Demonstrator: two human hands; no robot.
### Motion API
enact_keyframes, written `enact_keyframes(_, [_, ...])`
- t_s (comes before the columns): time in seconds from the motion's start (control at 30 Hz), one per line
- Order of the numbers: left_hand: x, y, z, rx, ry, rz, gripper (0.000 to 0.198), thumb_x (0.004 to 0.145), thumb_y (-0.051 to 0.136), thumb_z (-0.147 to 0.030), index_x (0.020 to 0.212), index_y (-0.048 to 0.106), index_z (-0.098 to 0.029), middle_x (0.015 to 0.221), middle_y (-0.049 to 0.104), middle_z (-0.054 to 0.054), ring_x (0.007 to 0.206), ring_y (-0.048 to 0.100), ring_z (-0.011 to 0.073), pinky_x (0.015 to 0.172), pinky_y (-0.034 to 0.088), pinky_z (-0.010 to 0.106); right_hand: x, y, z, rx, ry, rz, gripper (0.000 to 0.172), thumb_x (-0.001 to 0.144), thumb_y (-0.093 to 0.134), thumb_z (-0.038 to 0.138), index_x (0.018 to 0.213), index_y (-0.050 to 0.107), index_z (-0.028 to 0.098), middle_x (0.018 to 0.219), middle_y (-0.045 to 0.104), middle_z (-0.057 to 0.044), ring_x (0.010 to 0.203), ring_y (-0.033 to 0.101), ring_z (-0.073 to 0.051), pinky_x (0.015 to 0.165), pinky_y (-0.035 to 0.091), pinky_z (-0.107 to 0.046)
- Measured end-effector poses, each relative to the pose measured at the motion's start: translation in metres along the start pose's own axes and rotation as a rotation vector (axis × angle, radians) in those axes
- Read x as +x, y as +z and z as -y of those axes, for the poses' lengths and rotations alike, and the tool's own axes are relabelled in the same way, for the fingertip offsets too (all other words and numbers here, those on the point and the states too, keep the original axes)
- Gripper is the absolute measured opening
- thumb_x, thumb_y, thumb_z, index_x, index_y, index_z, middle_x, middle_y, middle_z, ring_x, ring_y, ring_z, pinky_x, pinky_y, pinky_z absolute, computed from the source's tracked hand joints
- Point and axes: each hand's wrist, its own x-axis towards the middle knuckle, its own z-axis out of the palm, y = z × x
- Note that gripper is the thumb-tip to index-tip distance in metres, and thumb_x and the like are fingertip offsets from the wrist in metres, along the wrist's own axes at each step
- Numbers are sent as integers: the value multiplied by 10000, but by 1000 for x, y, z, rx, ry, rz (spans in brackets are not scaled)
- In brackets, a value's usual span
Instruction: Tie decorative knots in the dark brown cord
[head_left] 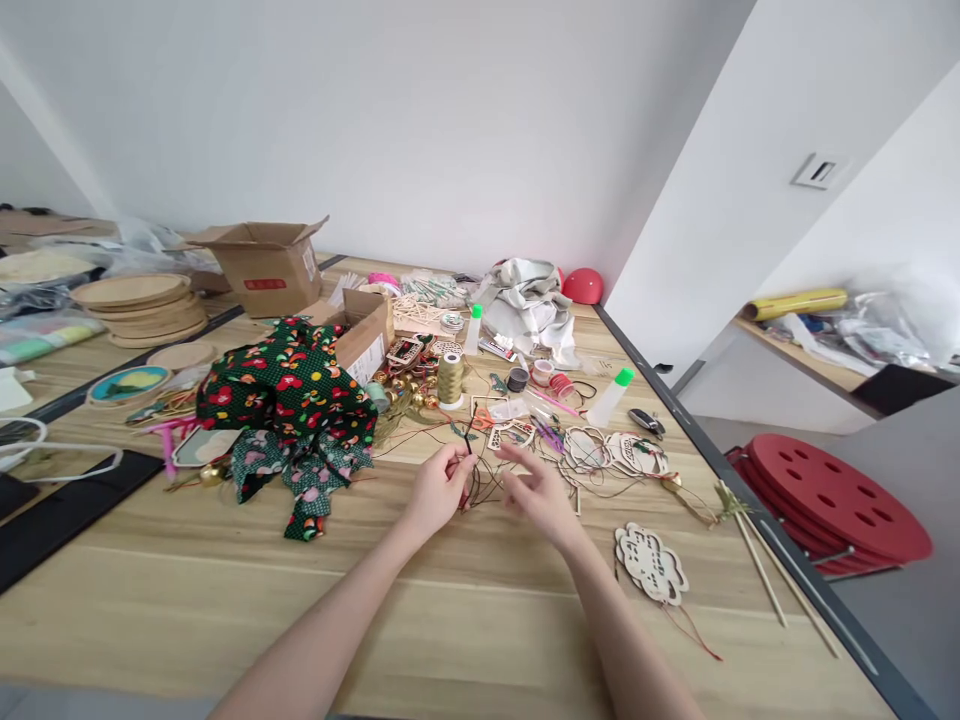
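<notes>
My left hand (pixel 441 488) pinches a black cord (pixel 469 440) between thumb and fingertips, and the cord's upper end sticks up above them. Thin dark strands hang and loop below the fingers, between both hands. To the right, my right hand (pixel 541 497) has its fingers apart and stretched toward the strands; I see nothing held in it. Just beyond the hands are a wooden cut-out frame (pixel 511 434) and a spool of gold thread (pixel 450 381). A cloud-shaped wooden cut-out (pixel 651 563) with a red string lies right of my right forearm.
Patterned green fabric (pixel 289 395) is heaped at left, near an open cardboard box (pixel 262 268) and stacked round wooden pieces (pixel 139 305). Green-capped bottles (pixel 611 398), a car key (pixel 646 422) and wooden sticks (pixel 765 572) lie at right. Red stools (pixel 836 495) stand beyond the table edge.
</notes>
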Motion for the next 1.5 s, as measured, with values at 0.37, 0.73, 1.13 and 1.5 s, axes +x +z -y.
enact_keyframes(0.37, [5,-4,0,257,206,-42,217,826,517,-378,786,571,-171,678,582,-10,581,513,122,554,400,213,-5,15,3,206,143,235,349,691,701,469,809,609,153,786,671,-44,510,612,-123,394,411,-190])
enact_keyframes(0.73, [2,-5,-7,53,60,53,260,806,547,-436,837,561,-178,525,476,-59,390,422,87,374,352,186,-7,17,-10,-240,-45,205,190,739,671,357,725,712,172,696,593,-31,577,549,-147,572,443,-282])
enact_keyframes(1.13, [0,0,-12,-188,-87,250,278,779,580,-426,828,555,-154,476,514,-43,403,500,105,422,476,223,-2,14,-8,-13,20,-80,230,696,676,397,759,731,182,696,664,-48,628,601,-200,626,506,-331])
enact_keyframes(1.5, [-1,-1,-8,342,370,6,173,827,549,-264,867,699,-187,839,616,58,778,579,166,690,484,271,-7,16,7,585,248,134,291,572,798,278,807,710,131,847,689,-94,851,639,-246,806,493,-385])
